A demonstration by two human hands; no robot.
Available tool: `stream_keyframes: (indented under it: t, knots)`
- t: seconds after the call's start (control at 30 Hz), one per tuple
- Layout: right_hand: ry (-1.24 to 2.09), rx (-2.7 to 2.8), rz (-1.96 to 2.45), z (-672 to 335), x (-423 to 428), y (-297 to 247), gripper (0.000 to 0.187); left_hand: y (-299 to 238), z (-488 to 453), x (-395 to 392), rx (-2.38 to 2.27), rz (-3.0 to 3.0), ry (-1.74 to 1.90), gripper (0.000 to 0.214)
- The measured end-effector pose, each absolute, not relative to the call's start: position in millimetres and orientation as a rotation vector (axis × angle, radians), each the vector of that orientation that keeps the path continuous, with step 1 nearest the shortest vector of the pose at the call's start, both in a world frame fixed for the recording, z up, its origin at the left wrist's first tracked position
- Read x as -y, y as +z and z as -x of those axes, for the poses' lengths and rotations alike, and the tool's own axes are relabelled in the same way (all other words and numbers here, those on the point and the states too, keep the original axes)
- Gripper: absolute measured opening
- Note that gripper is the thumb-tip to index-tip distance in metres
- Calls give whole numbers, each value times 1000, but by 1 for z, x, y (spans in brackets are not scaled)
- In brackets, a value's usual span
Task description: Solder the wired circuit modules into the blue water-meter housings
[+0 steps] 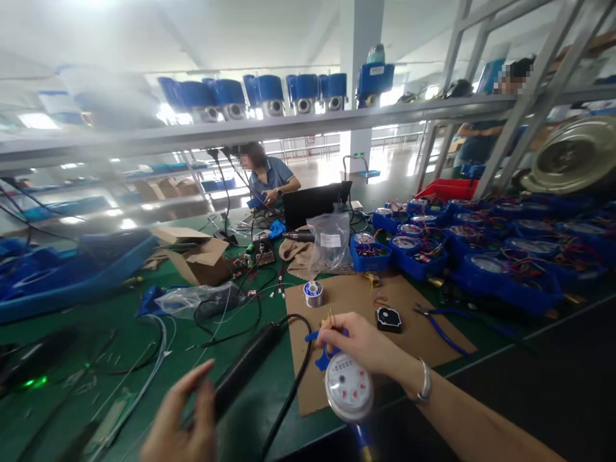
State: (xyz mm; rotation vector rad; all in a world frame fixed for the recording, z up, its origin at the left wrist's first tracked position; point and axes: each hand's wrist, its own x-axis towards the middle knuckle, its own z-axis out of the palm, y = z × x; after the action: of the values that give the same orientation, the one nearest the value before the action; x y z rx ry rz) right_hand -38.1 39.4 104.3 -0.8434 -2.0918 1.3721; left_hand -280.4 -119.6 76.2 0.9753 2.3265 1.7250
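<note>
Right hand (362, 345) pinches a water meter (348, 387) over the cardboard sheet (414, 333); left hand (185, 420) grips a soldering iron (245, 369). Solder spool (313, 293) and pliers (440, 324) lie nearby.

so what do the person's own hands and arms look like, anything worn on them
Both hands are bare, with no gloves. The right hand has a silver metal bangle around the wrist, and the forearm behind it is bare, with no sleeve in view. The left hand shows no ring or band; its wrist is cut off by the picture's edge.
</note>
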Motion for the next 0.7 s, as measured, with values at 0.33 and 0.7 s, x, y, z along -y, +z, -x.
stream_keyframes:
  t: [0.33,0.7]
  knots:
    - [873,1992,1083,-26,-43,115,25,76,148,20,-1470,-1275,1368,24]
    - [381,2196,1585,-184,-71,10,32,70,148,17,-1443,-930,1467,32]
